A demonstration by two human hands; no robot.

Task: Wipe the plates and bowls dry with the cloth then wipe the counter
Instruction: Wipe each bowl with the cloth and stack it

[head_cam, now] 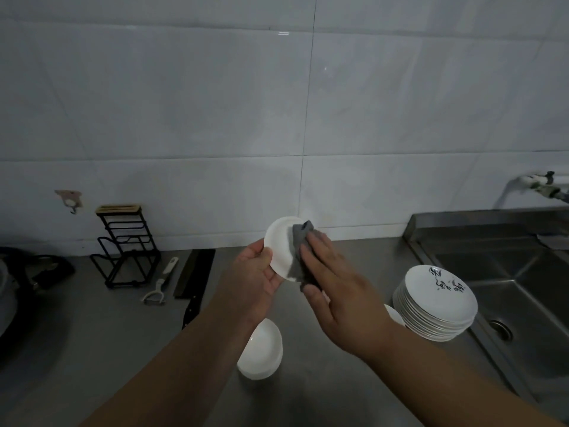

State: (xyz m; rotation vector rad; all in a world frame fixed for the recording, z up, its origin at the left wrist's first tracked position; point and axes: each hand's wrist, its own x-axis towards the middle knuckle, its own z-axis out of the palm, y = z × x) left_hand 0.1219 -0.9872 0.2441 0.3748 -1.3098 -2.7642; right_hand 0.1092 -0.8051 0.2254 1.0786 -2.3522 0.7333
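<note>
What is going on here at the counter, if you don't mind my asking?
A person is drying dishes. The left hand holds a small white dish up by its edge, while the right hand presses a grey cloth against its face. On the steel counter below sit white bowls, and a stack of plates stands beside the sink.

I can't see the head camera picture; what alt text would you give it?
A left hand holds a small white dish while the right hand presses a grey cloth against it, above a steel counter. Stacked plates sit beside a sink; white bowls rest below.
</note>
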